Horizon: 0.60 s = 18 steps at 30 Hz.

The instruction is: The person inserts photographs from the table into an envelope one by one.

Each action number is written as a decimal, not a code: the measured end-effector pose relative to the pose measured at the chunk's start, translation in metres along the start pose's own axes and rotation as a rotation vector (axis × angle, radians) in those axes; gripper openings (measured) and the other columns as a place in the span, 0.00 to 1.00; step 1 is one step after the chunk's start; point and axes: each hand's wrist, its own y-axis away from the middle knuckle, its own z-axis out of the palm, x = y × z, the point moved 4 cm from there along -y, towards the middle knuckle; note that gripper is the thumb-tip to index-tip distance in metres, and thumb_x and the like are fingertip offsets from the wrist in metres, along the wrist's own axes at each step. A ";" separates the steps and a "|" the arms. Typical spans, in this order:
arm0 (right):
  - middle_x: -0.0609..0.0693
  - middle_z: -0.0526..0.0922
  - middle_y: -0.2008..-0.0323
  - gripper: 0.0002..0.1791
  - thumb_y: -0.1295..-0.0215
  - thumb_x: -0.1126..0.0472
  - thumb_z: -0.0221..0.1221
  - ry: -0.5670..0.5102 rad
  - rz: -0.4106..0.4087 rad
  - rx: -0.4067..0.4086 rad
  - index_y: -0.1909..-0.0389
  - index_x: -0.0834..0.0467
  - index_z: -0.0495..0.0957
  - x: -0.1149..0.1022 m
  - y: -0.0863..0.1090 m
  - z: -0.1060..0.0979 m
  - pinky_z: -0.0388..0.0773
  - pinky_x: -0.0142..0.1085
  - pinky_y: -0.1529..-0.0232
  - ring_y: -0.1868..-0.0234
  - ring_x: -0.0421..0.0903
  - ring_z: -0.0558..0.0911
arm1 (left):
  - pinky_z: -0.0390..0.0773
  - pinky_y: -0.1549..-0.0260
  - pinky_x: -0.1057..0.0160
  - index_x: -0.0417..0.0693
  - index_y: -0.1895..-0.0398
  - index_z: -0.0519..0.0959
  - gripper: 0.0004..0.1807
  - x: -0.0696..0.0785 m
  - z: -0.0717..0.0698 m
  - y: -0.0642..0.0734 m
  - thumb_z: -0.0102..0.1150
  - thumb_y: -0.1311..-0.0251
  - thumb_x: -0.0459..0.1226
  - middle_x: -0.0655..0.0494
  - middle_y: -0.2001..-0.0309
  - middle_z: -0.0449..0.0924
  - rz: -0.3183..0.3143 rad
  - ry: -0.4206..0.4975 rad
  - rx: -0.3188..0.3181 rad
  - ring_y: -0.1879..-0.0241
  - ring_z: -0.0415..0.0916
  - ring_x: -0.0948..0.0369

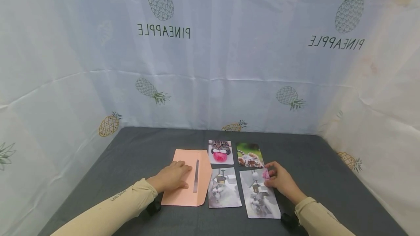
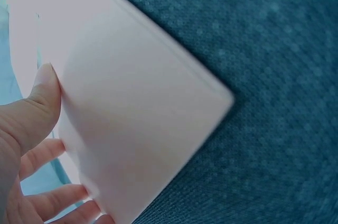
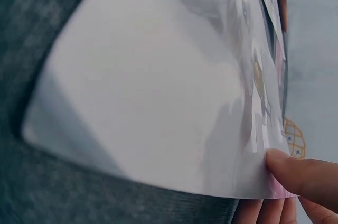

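My left hand rests with spread fingers on a peach-coloured envelope, whose pointed flap faces right and which has a dark strip down it. In the left wrist view the thumb and fingers lie against the pale envelope. At the right, my right hand pinches the right edge of a pale cat photo, near its pink patch. The thumb lies on top of this photo and the other fingers are under its edge in the right wrist view.
Another pale cat photo lies between the envelope and the held photo. Behind are a photo of a tabby cat with a pink ball and a tiger photo. A dark cloth covers the table; a pineapple-print curtain surrounds it.
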 end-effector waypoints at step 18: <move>0.65 0.82 0.55 0.34 0.41 0.67 0.65 -0.161 -0.113 -0.079 0.35 0.70 0.65 -0.023 0.001 -0.027 0.82 0.43 0.55 0.58 0.46 0.82 | 0.71 0.43 0.44 0.45 0.40 0.75 0.32 0.001 -0.001 0.000 0.70 0.48 0.46 0.39 0.38 0.70 -0.003 -0.001 -0.004 0.38 0.68 0.44</move>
